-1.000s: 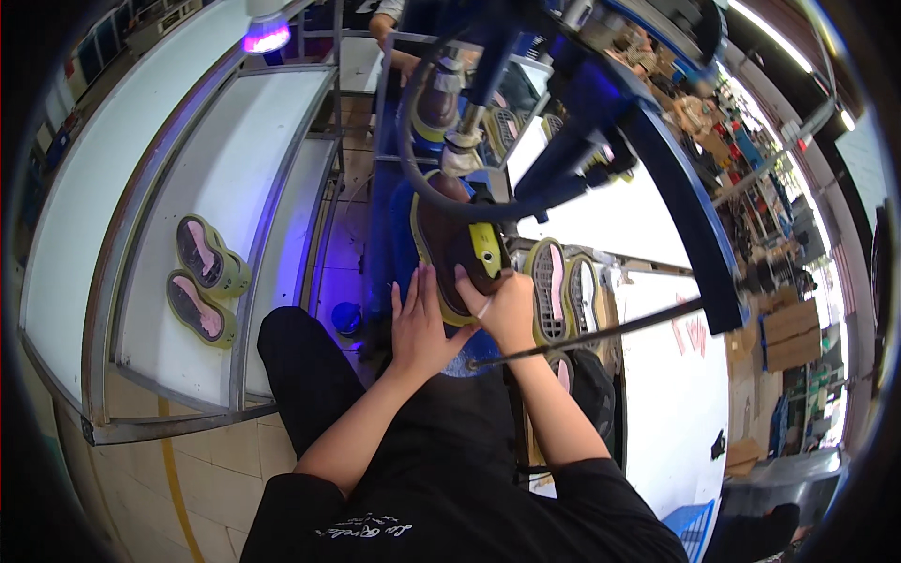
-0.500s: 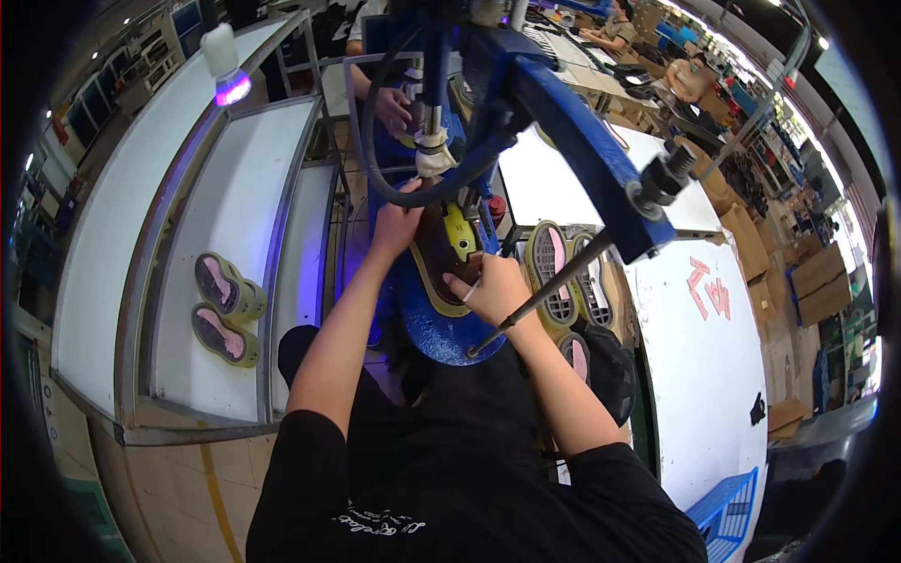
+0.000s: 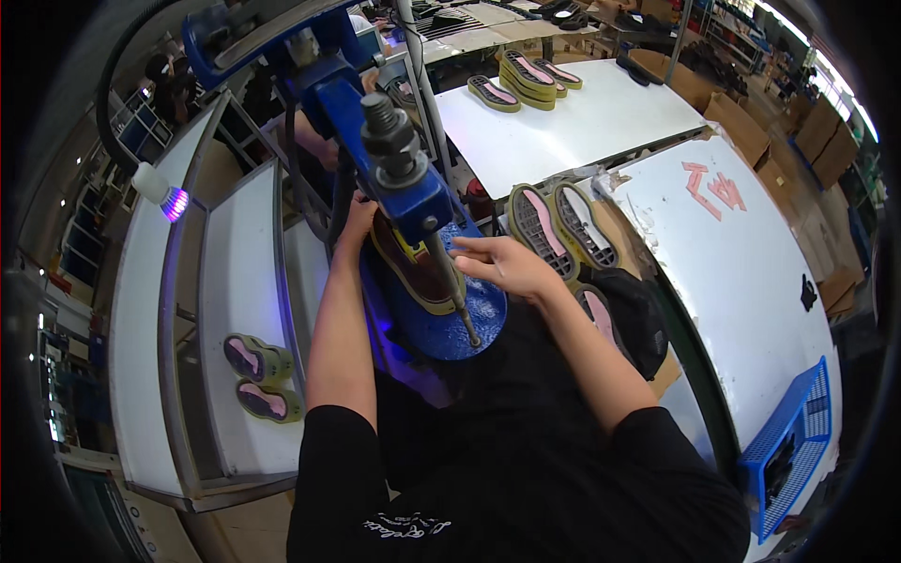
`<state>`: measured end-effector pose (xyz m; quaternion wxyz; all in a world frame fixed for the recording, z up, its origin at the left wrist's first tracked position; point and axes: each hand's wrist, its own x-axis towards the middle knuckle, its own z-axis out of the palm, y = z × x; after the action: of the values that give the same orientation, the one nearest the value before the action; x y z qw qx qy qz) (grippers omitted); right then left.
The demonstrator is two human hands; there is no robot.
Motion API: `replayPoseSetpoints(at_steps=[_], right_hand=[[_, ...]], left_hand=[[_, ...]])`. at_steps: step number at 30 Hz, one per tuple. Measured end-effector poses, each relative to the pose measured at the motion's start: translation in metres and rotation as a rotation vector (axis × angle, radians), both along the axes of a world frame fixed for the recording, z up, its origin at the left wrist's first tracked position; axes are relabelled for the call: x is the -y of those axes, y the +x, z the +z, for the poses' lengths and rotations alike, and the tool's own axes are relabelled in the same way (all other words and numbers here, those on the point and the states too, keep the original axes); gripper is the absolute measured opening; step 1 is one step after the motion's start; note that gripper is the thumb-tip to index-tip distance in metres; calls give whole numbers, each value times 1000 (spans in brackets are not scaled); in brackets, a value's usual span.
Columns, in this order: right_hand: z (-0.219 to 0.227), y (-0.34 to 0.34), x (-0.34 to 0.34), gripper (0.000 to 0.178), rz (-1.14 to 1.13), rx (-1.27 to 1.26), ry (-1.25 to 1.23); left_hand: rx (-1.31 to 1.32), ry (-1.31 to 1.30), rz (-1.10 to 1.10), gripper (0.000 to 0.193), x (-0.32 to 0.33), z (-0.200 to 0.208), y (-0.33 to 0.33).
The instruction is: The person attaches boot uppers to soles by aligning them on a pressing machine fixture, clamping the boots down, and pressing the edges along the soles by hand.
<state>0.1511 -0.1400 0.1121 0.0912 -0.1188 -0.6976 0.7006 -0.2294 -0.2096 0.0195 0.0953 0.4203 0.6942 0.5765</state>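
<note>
Between my left hand (image 3: 357, 222) and right hand (image 3: 511, 266): brown shoe (image 3: 415, 278) on a blue press (image 3: 343, 122)

So from my remote seat, the shoe is lying on the round-ended blue base plate (image 3: 439, 339), partly hidden by a metal rod (image 3: 454, 291) slanting across it. Right hand's grip is wide, fingers stretched toward the rod; can't tell if the tips touch anything. Left hand is at the shoe's left side, and the machine hides its fingers, so I can't say what that grip is doing. Just right of the right hand: two soles (image 3: 540, 235). Well left of the left hand: a chunky pair (image 3: 247, 357) on the rack (image 3: 230, 281).
</note>
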Motion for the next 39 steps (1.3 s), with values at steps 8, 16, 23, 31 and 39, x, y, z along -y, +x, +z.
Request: replayPoseSetpoints(at_steps=[8, 16, 23, 31, 39], right_hand=[[19, -24, 54, 49, -145, 100, 753], [-4, -25, 54, 55, -166, 147, 801], [8, -24, 62, 66, -163, 122, 807], [9, -29, 82, 58, -170, -50, 887], [11, -23, 67, 61, -135, 64, 851]], left_hand=[[-357, 131, -114, 26, 13, 33, 24], [-97, 18, -133, 44, -3, 37, 61], [-191, 69, -33, 30, 6, 2, 22], [484, 301, -136, 40, 15, -60, -60], [-24, 38, -61, 36, 26, -48, -20]])
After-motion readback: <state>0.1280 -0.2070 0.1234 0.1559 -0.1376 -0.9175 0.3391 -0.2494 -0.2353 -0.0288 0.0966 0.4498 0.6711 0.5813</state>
